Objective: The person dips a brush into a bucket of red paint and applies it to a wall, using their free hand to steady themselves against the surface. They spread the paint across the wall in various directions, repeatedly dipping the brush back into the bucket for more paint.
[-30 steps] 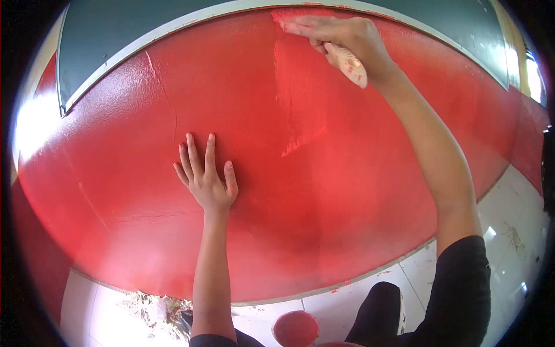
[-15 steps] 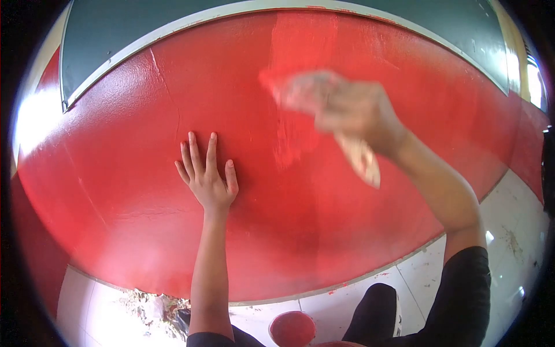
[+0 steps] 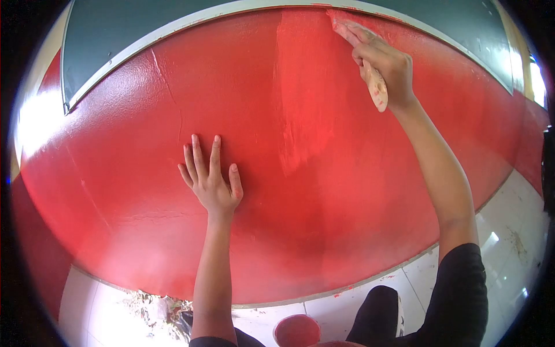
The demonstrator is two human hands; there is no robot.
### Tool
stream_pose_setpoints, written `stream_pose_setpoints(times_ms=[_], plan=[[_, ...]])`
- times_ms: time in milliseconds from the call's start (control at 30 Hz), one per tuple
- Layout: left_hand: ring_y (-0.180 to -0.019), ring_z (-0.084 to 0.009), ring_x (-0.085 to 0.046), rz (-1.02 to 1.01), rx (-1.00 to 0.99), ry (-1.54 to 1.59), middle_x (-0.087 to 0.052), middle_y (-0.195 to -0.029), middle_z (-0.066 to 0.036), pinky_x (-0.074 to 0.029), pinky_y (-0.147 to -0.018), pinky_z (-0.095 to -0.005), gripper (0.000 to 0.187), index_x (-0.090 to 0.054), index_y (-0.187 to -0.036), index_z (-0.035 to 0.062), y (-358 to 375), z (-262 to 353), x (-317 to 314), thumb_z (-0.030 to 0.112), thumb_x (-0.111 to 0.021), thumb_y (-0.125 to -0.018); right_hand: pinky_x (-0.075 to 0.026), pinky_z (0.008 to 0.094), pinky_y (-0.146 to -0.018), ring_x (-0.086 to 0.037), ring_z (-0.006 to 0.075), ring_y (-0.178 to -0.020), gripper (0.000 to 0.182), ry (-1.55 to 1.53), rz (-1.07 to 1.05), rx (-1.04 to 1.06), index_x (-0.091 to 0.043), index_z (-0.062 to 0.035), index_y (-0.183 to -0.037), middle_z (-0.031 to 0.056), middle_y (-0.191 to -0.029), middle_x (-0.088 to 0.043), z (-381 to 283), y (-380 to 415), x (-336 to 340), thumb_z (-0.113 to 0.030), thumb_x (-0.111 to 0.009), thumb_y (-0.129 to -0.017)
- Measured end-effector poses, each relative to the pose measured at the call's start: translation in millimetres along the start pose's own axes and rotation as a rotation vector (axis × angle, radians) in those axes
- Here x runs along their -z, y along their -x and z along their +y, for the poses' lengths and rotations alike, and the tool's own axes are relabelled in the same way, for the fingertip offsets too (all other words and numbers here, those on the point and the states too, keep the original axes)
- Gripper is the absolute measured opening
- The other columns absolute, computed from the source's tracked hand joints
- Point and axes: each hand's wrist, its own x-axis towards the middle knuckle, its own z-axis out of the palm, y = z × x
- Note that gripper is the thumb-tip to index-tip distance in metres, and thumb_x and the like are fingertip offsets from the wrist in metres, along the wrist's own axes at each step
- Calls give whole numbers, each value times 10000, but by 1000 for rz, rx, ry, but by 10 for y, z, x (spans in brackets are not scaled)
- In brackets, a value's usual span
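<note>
My left hand (image 3: 217, 188) lies flat with fingers spread against the red wall (image 3: 173, 243), and holds nothing. My right hand (image 3: 387, 63) is wrapped round a paintbrush (image 3: 377, 89), whose pale wooden handle points down. The red-coated bristle end touches the wall just below the light trim of the dark green board (image 3: 173, 17). A brighter strip of fresh-looking red paint (image 3: 303, 98) runs down the wall to the left of the brush. Some of the brush is hidden behind my fingers.
On the floor by my knee stands a round container of red paint (image 3: 296, 331). A crumpled heap of debris (image 3: 156, 315) lies at the lower left. White floor tiles (image 3: 421, 272) with red spots run along the wall's base.
My right hand has moved the brush up and to the right, from mid-wall to the board's lower trim. My left hand stays on the wall; the view has shifted slightly.
</note>
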Motion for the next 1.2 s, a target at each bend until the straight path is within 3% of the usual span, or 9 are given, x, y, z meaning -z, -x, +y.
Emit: stream_pose_setpoints(times_ms=[67, 133, 267, 400, 500, 667, 900, 1033, 1200], plan=[[-1523, -402, -288, -16, -9, -20, -368, -1635, -169, -97, -1228, -596, 567, -553, -1489, 161, 8, -4, 2, 442, -436, -1011, -510, 332, -550, -664, 225, -666, 124, -24, 16, 12, -568, -103, -770, 50, -741, -634, -14, -37, -56, -22, -648, -724], [-1523, -400, -288, -14, -9, -20, -370, -1634, -169, -98, -1229, -593, 565, -556, -1488, 163, 5, -9, 3, 444, -435, -1012, -568, 338, -577, -744, 198, -862, 81, 55, -85, -21, -644, -166, -775, -10, -833, -728, -50, -59, -110, -228, -693, -791], [-1526, -396, -283, -15, -8, -19, -369, -1636, -166, -98, -1232, -584, 560, -561, -1485, 171, 16, -22, -4, 446, -430, -1015, -561, 342, -565, -729, 208, -795, 56, 146, -66, 8, -653, -183, -786, -17, -795, -716, -198, -131, -297, -213, -699, -773], [-1524, -392, -290, -7, -9, -25, -386, -1627, -155, -106, -1233, -580, 559, -566, -1480, 166, 10, -27, 1, 445, -428, -1015, -585, 329, -609, -737, 199, -900, 15, 52, -91, 96, -680, -205, -806, -45, -967, -742, -487, -285, -481, -216, -684, -797], [-1493, -426, -299, 25, -27, 21, -398, -1596, -194, -152, -1219, -588, 532, -576, -1447, 114, 37, -49, 3, 391, -457, -1009, -611, 326, -665, -710, 190, -1087, 49, -111, -180, 265, -699, -227, -853, -78, -1164, -723, -977, -452, -615, -225, -654, -834], [-1390, -441, -306, 195, 17, 108, -410, -1477, -259, -251, -1147, -581, 432, -519, -1324, -21, 118, -93, -25, 228, -517, -971, -611, 324, -689, -710, 160, -1090, 68, -335, -59, 313, -698, -231, -867, -74, -1147, -726, -1409, -489, -486, -235, -640, -831], [-1351, -407, -328, 179, 39, 115, -441, -1433, -229, -268, -1122, -555, 393, -508, -1260, -37, 136, -127, -58, 185, -539, -937, -599, 311, -671, -739, 182, -972, 109, -376, -24, 128, -689, -145, -880, -32, -1071, -764, -466, -460, -132, -178, -588, -853], [-1347, -405, -332, 158, 38, 104, -447, -1431, -226, -267, -1123, -550, 379, -519, -1245, -36, 123, -127, -43, 177, -537, -932, -574, 299, -632, -724, 173, -851, 175, -416, -234, 10, -728, -153, -953, -10, -1009, -762, -357, -172, -108, -152, -579, -862], [-1348, -394, -336, 156, 34, 75, -466, -1433, -206, -258, -1129, -545, 358, -541, -1227, -25, 143, -116, -49, 189, -528, -940, -581, 289, -662, -726, 179, -838, 323, -431, -429, 427, -758, -215, -1155, -2, -1044, -755, -776, 53, 224, -216, -613, -867]])
